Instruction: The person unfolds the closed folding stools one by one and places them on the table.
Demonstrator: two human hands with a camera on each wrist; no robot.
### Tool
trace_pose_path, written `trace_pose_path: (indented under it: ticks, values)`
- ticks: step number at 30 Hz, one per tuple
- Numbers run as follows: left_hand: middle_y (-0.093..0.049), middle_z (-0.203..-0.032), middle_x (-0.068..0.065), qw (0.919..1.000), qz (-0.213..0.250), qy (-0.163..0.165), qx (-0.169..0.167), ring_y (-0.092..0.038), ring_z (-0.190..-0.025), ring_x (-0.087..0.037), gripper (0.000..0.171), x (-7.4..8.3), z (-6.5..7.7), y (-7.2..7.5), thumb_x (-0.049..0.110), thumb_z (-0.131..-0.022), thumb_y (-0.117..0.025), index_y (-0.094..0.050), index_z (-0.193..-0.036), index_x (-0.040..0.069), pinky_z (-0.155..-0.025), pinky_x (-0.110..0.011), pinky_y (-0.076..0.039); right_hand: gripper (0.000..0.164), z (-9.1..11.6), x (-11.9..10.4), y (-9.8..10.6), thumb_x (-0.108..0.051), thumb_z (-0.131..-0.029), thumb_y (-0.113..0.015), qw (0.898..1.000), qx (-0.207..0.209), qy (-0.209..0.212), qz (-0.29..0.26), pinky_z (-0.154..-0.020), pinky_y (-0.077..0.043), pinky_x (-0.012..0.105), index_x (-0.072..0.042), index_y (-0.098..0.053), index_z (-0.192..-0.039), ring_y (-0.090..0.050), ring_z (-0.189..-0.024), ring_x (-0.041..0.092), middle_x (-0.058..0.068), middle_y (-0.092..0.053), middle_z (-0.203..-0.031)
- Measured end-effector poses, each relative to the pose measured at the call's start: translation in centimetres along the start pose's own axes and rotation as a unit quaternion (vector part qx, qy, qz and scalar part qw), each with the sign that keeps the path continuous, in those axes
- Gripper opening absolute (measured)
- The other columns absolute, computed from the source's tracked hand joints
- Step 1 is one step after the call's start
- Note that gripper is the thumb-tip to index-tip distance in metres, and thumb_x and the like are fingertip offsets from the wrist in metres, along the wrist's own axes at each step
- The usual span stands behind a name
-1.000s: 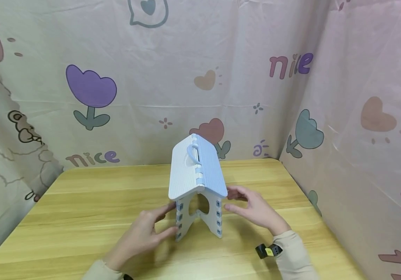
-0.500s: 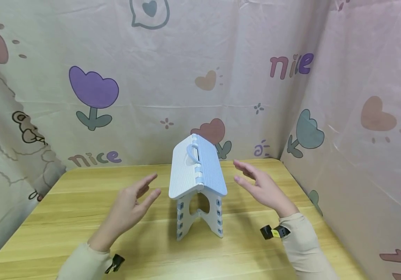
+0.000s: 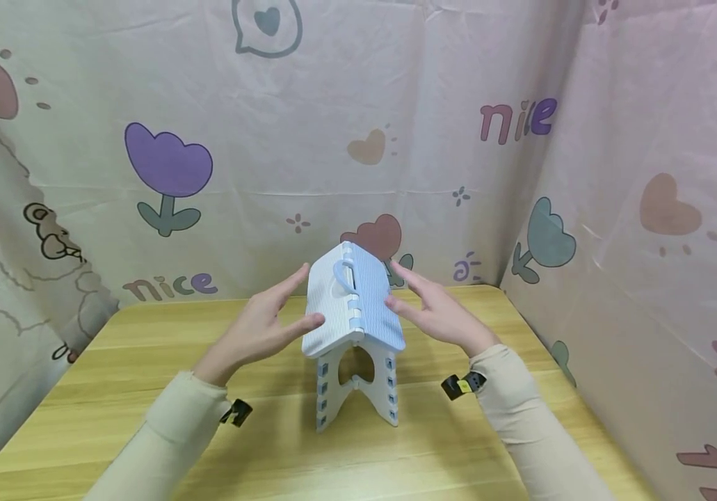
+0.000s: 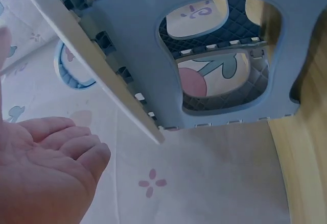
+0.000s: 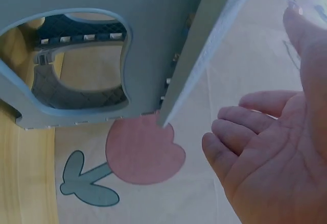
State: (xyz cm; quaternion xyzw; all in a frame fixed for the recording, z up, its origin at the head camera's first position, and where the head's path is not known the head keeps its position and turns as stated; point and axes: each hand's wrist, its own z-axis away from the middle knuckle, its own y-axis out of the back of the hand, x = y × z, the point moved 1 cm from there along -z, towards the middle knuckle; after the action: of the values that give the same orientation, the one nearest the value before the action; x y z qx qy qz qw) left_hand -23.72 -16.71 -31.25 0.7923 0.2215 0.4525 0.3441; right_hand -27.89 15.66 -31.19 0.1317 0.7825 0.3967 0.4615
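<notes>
A white and light-blue folding stool (image 3: 378, 292) stands on its legs, its top bent along the hinge like a pitched roof. A small blue carry handle (image 3: 344, 275) sticks up by the ridge. My left hand (image 3: 258, 327) is beside the white panel, fingers extended and thumb overlapping its edge in the head view. On the other side my right hand (image 3: 439, 309) faces the blue panel, fingers straight, thumb near the panel. Both wrist views show a gap between palm and panel, with neither hand holding anything. The legs (image 4: 230, 117) have large cut-out openings.
The stool stands on a wooden table (image 3: 164, 390). A printed curtain (image 3: 258, 160) with flowers and hearts hangs behind the table and along its sides. Dark wrist straps with small black devices (image 3: 458, 386) hang below both wrists.
Both hands rise from low beside the stool's legs, swing outward, then come inward to either side of the upper panels. The stool stays in place.
</notes>
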Motion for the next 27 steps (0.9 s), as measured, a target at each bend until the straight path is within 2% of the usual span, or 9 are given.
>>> trace_pose_path:
  ticks: [5,9,13,16,21,27]
  values:
    - [-0.021,-0.179,-0.01,0.9988,0.003,0.007,-0.048,-0.028,-0.164,-0.035,0.102,-0.1,-2.0,-0.8,0.057,-0.097,-0.072,-0.023,-0.171,0.006,-0.133,-0.059,-0.03,0.089,-1.6,-0.7,-0.7,-0.063,-0.104,-0.059,0.999,-0.033,-0.001,0.004,-0.134,-0.028,0.059,-0.018,-0.024,-0.172,-0.03,-0.165,0.031,0.002,-0.024,-0.179]
    - [-0.018,-0.18,-0.01,0.9971,-0.005,0.006,-0.076,-0.029,-0.164,-0.035,0.103,-0.4,-3.0,-1.3,0.059,-0.097,-0.071,-0.022,-0.17,0.006,-0.133,-0.057,-0.032,0.092,-2.5,-1.2,-1.3,-0.062,-0.103,-0.062,0.998,-0.055,0.001,0.003,-0.136,-0.027,0.055,-0.011,-0.025,-0.171,-0.025,-0.166,0.031,0.007,-0.022,-0.179]
    - [-0.022,-0.18,-0.006,0.9967,-0.007,0.015,-0.079,-0.033,-0.163,-0.035,0.101,-0.6,-3.2,-1.5,0.06,-0.095,-0.074,-0.027,-0.171,0.012,-0.132,-0.057,-0.035,0.096,-2.8,-1.5,-1.6,-0.066,-0.102,-0.061,0.997,-0.072,0.012,0.011,-0.136,-0.027,0.052,-0.008,-0.025,-0.17,-0.025,-0.166,0.032,0.012,-0.021,-0.179]
    - [-0.026,-0.179,-0.005,0.9968,0.0,0.027,-0.076,-0.036,-0.161,-0.036,0.1,-0.8,-3.1,-1.5,0.06,-0.094,-0.075,-0.029,-0.171,0.016,-0.13,-0.059,-0.038,0.097,-2.9,-1.5,-1.6,-0.069,-0.102,-0.059,0.997,-0.079,0.017,0.012,-0.135,-0.03,0.051,-0.008,-0.025,-0.17,-0.027,-0.165,0.03,0.012,-0.022,-0.178]
    - [-0.027,-0.178,-0.004,0.9961,0.008,0.037,-0.08,-0.038,-0.16,-0.036,0.101,-0.9,-3.0,-1.5,0.062,-0.093,-0.075,-0.029,-0.171,0.018,-0.128,-0.06,-0.04,0.094,-2.9,-1.0,-1.5,-0.063,-0.103,-0.063,0.996,-0.09,0.011,-0.004,-0.135,-0.03,0.049,-0.01,-0.023,-0.17,-0.026,-0.165,0.027,0.008,-0.02,-0.179]
    - [-0.027,-0.178,-0.003,0.996,0.007,0.04,-0.08,-0.038,-0.16,-0.034,0.103,-0.6,-3.3,-1.8,0.062,-0.092,-0.076,-0.028,-0.171,0.017,-0.129,-0.058,-0.04,0.091,-2.8,-0.6,-1.2,-0.057,-0.104,-0.065,0.995,-0.094,-0.002,-0.022,-0.136,-0.028,0.054,-0.014,-0.022,-0.171,-0.024,-0.166,0.03,0.006,-0.017,-0.18]
